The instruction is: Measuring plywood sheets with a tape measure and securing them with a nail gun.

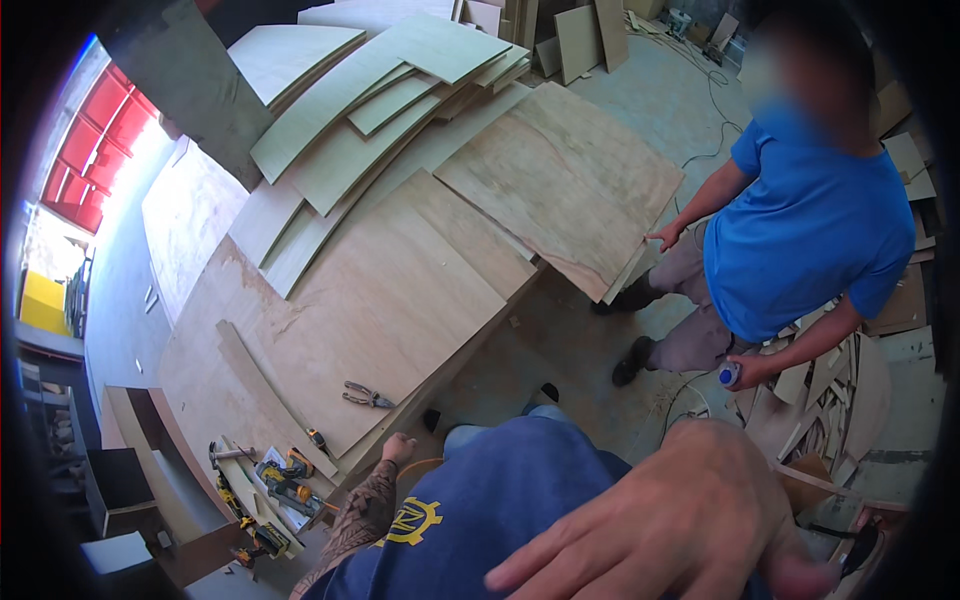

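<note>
My right hand (670,510) is large and close in front of my dark blue shirt, its fingers stretched out and holding nothing. My left hand (400,447) is beside the near edge of the plywood-topped table (370,280). Its fingers look curled in, with nothing visible in them. An orange hose (425,464) passes by that wrist. Pliers (367,396) lie on the plywood near this hand. Farther left, a small yellow-and-black tool (317,440) rests by a long thin wood strip (270,390).
A nail gun (290,490), a hammer (232,454) and a drill (262,540) sit at the lower left. Stacked plywood panels (390,120) cover the far side. A person in a blue shirt (800,220) touches a plywood sheet (565,190) and holds a bottle (730,374). Wood scraps (820,390) lie right.
</note>
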